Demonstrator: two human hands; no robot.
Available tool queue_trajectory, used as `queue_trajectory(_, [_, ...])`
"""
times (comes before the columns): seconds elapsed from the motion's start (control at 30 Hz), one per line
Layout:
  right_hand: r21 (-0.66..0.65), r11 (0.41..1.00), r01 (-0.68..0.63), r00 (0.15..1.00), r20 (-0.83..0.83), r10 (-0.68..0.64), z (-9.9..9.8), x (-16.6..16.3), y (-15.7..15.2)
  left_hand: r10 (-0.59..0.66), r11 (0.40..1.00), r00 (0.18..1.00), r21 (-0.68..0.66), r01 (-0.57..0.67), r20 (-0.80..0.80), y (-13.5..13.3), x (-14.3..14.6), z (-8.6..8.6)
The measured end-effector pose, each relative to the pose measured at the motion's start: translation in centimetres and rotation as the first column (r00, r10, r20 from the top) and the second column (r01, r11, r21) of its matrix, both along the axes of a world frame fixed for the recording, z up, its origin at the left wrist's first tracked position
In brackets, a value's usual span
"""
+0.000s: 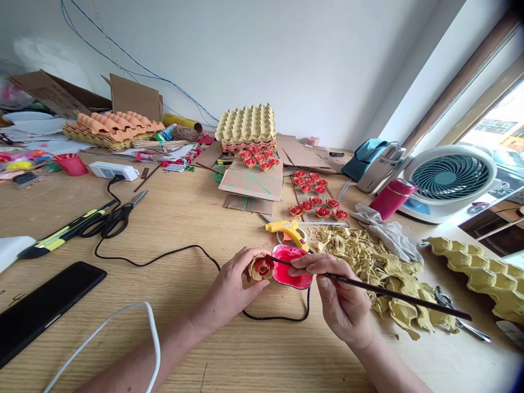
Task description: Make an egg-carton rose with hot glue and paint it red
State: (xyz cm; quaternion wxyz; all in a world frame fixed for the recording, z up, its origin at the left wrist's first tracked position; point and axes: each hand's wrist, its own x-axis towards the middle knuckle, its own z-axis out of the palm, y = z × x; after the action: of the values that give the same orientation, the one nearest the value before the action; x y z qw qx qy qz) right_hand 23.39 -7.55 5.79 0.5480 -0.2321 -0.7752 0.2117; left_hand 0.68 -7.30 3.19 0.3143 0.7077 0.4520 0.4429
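Note:
Between the thumb and fingers of my left hand [233,281] is an egg-carton flower [262,267], red at its centre with some outer petals still the pale carton colour. My right hand [341,300] grips a dark, long-handled paintbrush [393,292]. The brush tip meets the flower's upper right edge, its bristles too small to make out. Just beyond the hands sits a small dish of red paint [289,278], partly covered by the brush and my right fingers. A yellow glue gun [286,228] lies behind the dish.
Torn carton scraps [393,284] lie to the right, with finished red flowers [315,201] on cardboard behind. Black scissors [114,218], a utility knife [67,232] and a phone [51,305] are at left. A black cord [164,254] crosses the table; a fan [448,180] stands right.

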Motion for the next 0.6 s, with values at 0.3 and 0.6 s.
queue_trajectory(0.3, [-0.014,0.997,0.080,0.995,-0.052,-0.081,-0.2,0.7,0.5,0.000,0.989,0.975,-0.146,0.034,0.222,0.9,0.0,-0.7])
queue_trajectory(0.6, [-0.135,0.970,0.202,0.955,0.248,-0.164,-0.1,0.7,1.1,0.083,0.976,0.978,-0.215,-0.040,0.194,1.0,-0.3,-0.3])
